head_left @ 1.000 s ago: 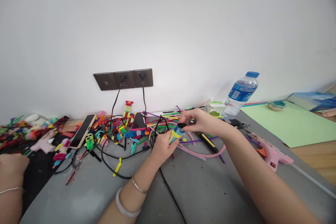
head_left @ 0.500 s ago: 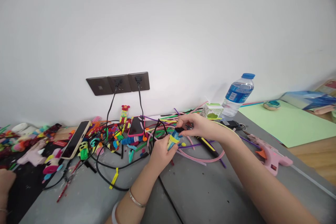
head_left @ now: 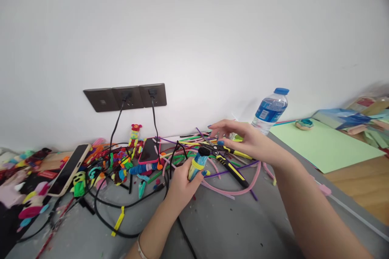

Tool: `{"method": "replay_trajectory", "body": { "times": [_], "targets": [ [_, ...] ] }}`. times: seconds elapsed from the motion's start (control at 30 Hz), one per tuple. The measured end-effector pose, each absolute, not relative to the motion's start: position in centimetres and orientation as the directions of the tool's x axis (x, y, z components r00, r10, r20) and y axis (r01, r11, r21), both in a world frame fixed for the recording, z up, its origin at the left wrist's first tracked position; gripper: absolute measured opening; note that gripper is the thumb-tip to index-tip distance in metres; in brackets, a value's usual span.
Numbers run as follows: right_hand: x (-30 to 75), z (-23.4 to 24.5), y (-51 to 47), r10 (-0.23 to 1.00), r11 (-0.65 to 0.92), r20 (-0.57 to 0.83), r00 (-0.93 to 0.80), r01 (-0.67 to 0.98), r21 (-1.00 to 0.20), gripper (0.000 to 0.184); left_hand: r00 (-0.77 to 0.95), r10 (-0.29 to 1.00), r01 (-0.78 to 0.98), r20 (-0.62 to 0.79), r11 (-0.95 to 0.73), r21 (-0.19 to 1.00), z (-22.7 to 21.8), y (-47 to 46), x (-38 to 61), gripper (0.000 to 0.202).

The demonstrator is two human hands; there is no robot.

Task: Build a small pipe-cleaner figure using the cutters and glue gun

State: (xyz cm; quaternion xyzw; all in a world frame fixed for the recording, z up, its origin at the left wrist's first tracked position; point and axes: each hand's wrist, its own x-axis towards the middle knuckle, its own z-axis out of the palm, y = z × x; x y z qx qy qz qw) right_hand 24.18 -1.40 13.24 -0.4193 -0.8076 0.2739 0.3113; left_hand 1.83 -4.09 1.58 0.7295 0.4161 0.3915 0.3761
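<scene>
My left hand is wrapped round a small fuzzy pipe-cleaner figure, light blue with a yellow band and a black top that points up. Just right of it, above the table, hovers my right hand, its fingers apart and nothing between them. Beneath the right hand lie pliers with black and yellow handles. Loose pipe cleaners in pink, purple, green and yellow spread around and under the pliers. The lower part of the figure is hidden in my left hand.
Several pipe-cleaner dolls and a pale-cased phone lie on the left; a pink-edged phone lies nearer the middle. Black cables run across the table from wall sockets. A water bottle and green paper are at right.
My right hand has come off the figure's black top and moved right, its fingers opening. The left hand keeps its hold. The view has shifted to the right.
</scene>
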Motion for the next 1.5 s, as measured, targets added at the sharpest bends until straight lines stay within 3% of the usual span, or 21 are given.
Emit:
{"method": "replay_trajectory", "body": {
  "times": [0.3,0.63,1.0,1.27,1.5],
  "targets": [
    [23.2,12.0,-1.0,0.816,0.471,0.11,-0.567,0.543,-0.695,0.032,0.345,0.906,0.322,0.247,-0.361,0.875,1.7,-4.2,1.8,0.018],
    [22.1,11.7,-1.0,0.785,0.475,0.055,-0.617,0.542,-0.694,0.026,0.377,0.892,0.404,0.25,-0.401,0.822,1.5,-4.1,1.6,0.025],
    [22.1,10.6,-0.3,0.771,0.485,0.051,-0.635,0.533,-0.694,0.027,0.371,0.892,0.491,0.258,-0.425,0.761,1.6,-4.2,1.6,0.025],
    [22.3,11.2,-0.6,0.806,0.445,0.058,-0.589,0.538,-0.716,0.029,0.264,0.928,0.554,0.263,-0.369,0.746,1.4,-4.1,1.8,0.015],
    [21.8,10.8,-0.6,0.798,0.484,0.048,-0.6,0.592,-0.645,0.021,0.247,0.933,0.587,0.261,-0.358,0.726,1.3,-4.0,1.9,0.017]
  ]
}}
